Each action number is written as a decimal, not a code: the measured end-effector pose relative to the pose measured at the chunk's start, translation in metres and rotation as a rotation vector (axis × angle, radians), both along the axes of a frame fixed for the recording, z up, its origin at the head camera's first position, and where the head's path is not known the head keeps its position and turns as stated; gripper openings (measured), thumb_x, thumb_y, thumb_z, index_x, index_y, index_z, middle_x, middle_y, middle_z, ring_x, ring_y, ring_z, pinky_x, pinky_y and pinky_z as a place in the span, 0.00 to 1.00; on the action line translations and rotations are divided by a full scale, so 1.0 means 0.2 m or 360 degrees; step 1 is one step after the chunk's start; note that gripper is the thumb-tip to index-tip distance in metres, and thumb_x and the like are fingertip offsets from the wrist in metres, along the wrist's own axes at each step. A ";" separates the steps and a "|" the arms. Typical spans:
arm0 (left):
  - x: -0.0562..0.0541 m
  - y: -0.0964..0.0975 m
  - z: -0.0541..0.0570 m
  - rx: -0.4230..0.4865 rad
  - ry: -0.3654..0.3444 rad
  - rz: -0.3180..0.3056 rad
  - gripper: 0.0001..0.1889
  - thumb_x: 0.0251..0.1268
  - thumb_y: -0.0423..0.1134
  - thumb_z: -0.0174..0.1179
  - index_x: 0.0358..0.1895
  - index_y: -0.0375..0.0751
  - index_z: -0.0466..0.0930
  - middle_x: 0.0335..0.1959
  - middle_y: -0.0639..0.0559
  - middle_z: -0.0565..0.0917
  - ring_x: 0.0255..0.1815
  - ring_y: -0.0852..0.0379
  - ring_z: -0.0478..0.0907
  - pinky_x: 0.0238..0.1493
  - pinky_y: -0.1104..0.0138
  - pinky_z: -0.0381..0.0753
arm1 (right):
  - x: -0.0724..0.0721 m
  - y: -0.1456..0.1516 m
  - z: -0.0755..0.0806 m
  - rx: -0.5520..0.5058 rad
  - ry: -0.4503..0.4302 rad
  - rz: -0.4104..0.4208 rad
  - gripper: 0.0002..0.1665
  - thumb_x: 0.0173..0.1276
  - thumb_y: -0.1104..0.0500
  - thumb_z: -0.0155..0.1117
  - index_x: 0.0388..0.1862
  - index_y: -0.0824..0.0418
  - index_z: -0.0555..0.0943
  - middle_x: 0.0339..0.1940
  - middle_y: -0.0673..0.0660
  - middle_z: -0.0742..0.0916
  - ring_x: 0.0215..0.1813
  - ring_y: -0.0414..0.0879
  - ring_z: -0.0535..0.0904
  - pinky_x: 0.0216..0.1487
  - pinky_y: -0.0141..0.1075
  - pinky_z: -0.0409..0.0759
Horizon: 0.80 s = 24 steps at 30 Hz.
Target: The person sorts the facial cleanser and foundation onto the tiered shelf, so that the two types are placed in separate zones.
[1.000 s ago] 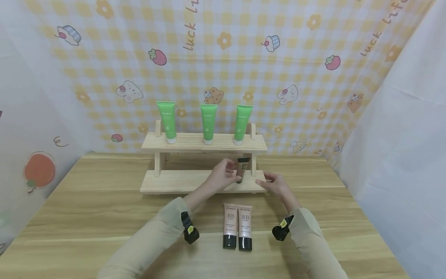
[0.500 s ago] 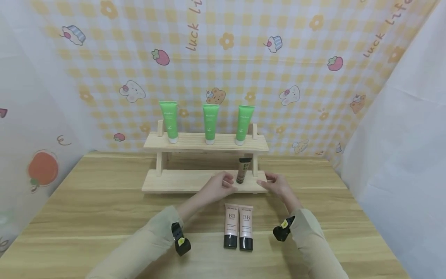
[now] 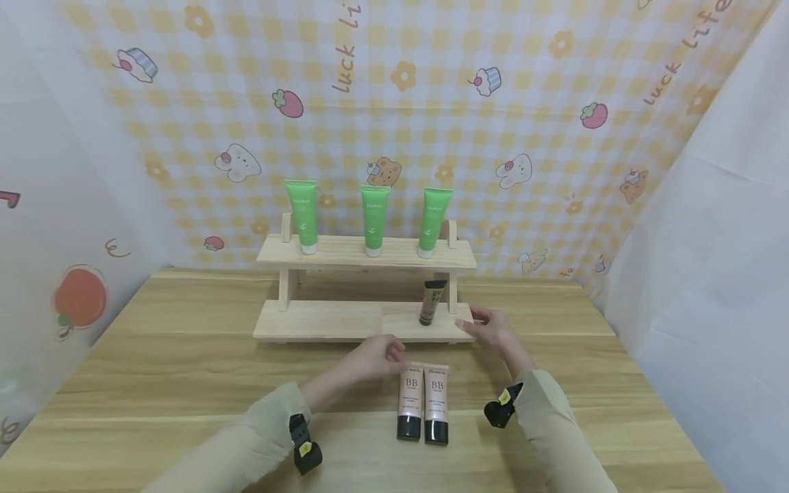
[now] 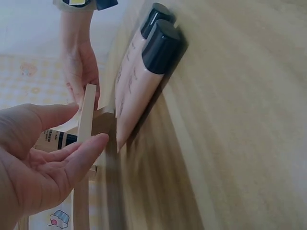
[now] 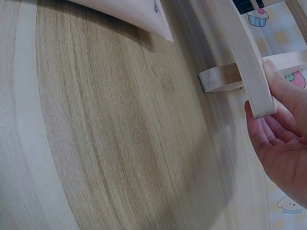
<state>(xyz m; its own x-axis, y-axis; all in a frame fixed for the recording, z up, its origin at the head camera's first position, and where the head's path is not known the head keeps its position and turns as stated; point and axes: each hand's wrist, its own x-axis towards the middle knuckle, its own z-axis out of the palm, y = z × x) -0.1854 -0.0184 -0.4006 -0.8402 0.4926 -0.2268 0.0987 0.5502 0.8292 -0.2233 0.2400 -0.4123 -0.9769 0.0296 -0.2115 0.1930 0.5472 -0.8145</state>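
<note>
My left hand (image 3: 372,357) hovers in front of the wooden rack, holding nothing, its fingers loosely bent beside the upper ends of two pink BB cream tubes. The left BB cream tube (image 3: 410,400) and the right BB cream tube (image 3: 436,404) lie side by side on the table, black caps toward me. With the thumb above and fingers below, my right hand (image 5: 288,129) grips the right end of the lower shelf (image 5: 254,76). A brownish tube (image 3: 430,305) with dark ends stands slightly tilted on that shelf, near its right side.
Three green tubes stand on the upper shelf (image 3: 339,252): a left green tube (image 3: 305,216), a middle green tube (image 3: 374,220) and a right green tube (image 3: 433,220). A checked cloth (image 3: 345,137) hangs behind the rack.
My left hand has let go of the brownish tube, leaving it standing on the lower shelf, and has come down and toward me to the pink tubes. My right hand stays on the shelf end.
</note>
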 end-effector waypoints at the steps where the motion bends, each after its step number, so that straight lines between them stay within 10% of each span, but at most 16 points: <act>1: 0.01 0.00 -0.01 -0.0018 -0.0003 0.0002 0.24 0.53 0.39 0.64 0.51 0.29 0.71 0.39 0.45 0.81 0.37 0.54 0.79 0.39 0.65 0.82 | 0.00 0.00 0.00 -0.0004 -0.0002 -0.0001 0.38 0.62 0.51 0.62 0.65 0.67 0.63 0.62 0.68 0.73 0.58 0.59 0.74 0.58 0.45 0.76; 11: 0.09 0.01 -0.08 -0.0029 -0.0041 0.0005 0.26 0.50 0.37 0.66 0.49 0.26 0.67 0.17 0.52 0.75 0.14 0.62 0.64 0.12 0.76 0.62 | 0.01 -0.01 0.00 0.0002 -0.0006 -0.0018 0.37 0.61 0.51 0.62 0.64 0.67 0.65 0.60 0.68 0.75 0.56 0.58 0.76 0.56 0.44 0.78; 24: 0.13 0.07 -0.11 -0.0011 0.0008 0.0107 0.18 0.40 0.38 0.71 0.28 0.35 0.70 0.15 0.55 0.70 0.13 0.62 0.61 0.11 0.75 0.60 | 0.00 -0.01 0.00 -0.0029 -0.0012 -0.0038 0.38 0.60 0.50 0.64 0.64 0.67 0.65 0.59 0.68 0.76 0.56 0.58 0.76 0.56 0.43 0.78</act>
